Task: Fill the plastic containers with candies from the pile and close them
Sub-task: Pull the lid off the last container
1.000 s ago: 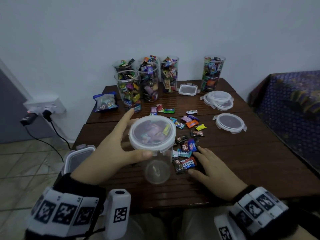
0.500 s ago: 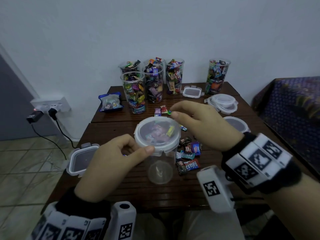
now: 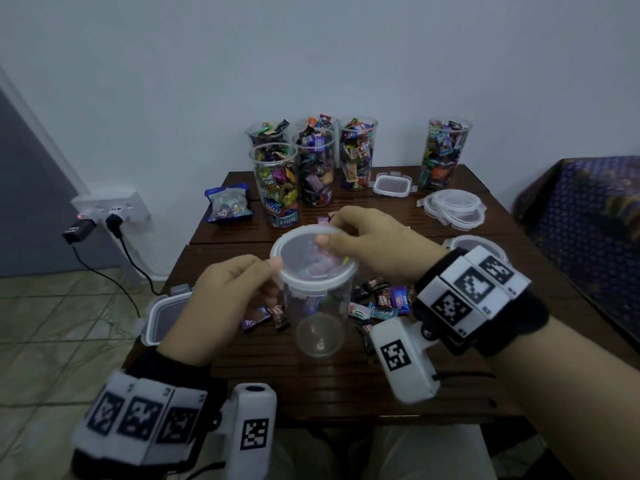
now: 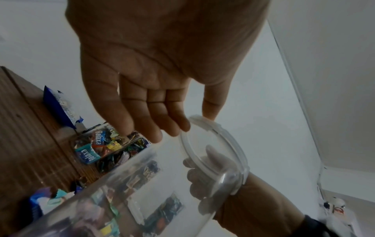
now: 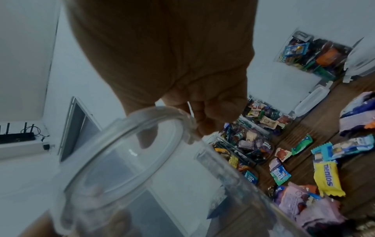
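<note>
A tall clear plastic container point(image 3: 320, 317) is at the front middle of the table, with a round clear lid point(image 3: 308, 252) on its mouth. My left hand point(image 3: 273, 271) grips the container's top from the left, its thumb on the lid's rim. From the far right, my right hand point(image 3: 327, 230) pinches the lid's edge, thumb on top. The left wrist view shows the left hand point(image 4: 182, 126) at the lid point(image 4: 215, 152). The right wrist view shows the right hand point(image 5: 182, 128) on the rim. Loose wrapped candies point(image 3: 381, 299) lie to the container's right. The container's bottom looks bare.
Several open containers full of candies point(image 3: 313, 168) stand at the back, one more point(image 3: 443, 154) at the back right. Stacked round lids point(image 3: 453, 206), a rectangular lid point(image 3: 393, 183) and a blue bag point(image 3: 228, 202) lie nearby. A rectangular box point(image 3: 162, 313) sits at the table's left edge.
My right hand rose from the candy pile on the table to the lid and now pinches its edge. My left thumb shifted up onto the lid's rim.
</note>
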A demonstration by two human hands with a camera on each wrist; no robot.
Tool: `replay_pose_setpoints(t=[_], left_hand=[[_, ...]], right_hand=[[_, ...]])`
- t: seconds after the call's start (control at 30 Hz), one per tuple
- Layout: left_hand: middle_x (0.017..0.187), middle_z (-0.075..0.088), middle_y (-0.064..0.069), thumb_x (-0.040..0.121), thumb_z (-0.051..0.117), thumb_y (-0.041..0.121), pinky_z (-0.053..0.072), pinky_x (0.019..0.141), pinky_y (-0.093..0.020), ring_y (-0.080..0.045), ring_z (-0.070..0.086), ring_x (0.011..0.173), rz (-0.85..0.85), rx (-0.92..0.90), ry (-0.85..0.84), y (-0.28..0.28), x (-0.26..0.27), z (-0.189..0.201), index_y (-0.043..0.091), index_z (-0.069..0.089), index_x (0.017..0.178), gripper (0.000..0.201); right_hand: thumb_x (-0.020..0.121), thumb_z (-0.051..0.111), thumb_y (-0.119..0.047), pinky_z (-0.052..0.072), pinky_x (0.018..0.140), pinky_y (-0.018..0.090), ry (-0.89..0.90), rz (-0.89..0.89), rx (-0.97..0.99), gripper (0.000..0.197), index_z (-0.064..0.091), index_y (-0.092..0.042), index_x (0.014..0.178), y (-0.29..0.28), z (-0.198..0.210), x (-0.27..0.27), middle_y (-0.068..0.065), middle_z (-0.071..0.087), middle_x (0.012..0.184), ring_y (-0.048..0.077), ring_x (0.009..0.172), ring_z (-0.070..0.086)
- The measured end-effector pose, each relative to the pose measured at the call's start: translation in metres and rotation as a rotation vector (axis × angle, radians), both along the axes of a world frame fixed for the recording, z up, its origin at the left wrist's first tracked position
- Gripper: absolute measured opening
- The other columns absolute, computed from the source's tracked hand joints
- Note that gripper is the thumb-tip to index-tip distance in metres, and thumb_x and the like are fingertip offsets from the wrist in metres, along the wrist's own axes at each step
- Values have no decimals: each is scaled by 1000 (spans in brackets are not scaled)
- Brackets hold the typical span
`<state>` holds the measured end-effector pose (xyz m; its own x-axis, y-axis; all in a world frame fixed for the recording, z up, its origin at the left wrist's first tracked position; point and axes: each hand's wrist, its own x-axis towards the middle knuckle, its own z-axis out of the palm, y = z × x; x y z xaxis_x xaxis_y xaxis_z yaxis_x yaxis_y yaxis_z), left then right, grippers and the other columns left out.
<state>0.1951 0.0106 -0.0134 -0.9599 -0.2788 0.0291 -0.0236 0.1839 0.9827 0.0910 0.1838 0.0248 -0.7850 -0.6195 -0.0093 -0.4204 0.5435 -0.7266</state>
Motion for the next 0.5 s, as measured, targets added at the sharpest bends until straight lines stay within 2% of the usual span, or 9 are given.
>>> replay_pose_setpoints(t=[0.07,0.13,0.27,0.33,0.43,0.5], left_hand=[[60,60,-2,65,61,51,50,61,-32,-12,58,61,-5,2,0,4,-1,0,15,59,59,37],[57,58,0,64,59,48,51,55,-25,-10,56,58,-19,50,4,8,-3,-1,11,55,62,37],[52,55,1,67,60,38,49,50,-18,-9,54,52,-19,147,31,10,-8,-5,12,51,58,30],[51,53,1,67,61,37,49,50,-18,-9,52,50,-32,194,37,10,-10,-7,16,53,53,26],[50,51,3,67,61,35,51,51,-19,-8,51,49,-52,254,44,10,-12,-9,22,55,46,26],[49,49,4,68,61,32,50,52,-20,-8,50,48,-46,292,63,11,-13,-8,21,53,45,27]], right_hand=[[86,60,-46,45,72,35,-41,-16,-48,34,55,-14,95,-1,-3,-1,6,60,91,19,79,54],[83,63,-46,48,71,36,-78,-41,-91,35,54,-13,93,-1,-6,-2,10,63,93,20,78,56],[79,68,-47,50,80,45,-21,-71,-103,38,57,-12,91,-1,-6,-5,12,66,93,30,88,62],[80,67,-48,50,81,45,10,-71,-84,38,58,-13,93,0,-7,-5,8,66,93,28,90,61],[84,61,-47,42,79,33,117,-68,-13,37,58,-19,108,3,-5,0,-1,56,99,18,94,54],[89,55,-45,36,85,28,226,-25,53,43,52,-21,126,3,0,4,-2,49,110,15,106,48]])
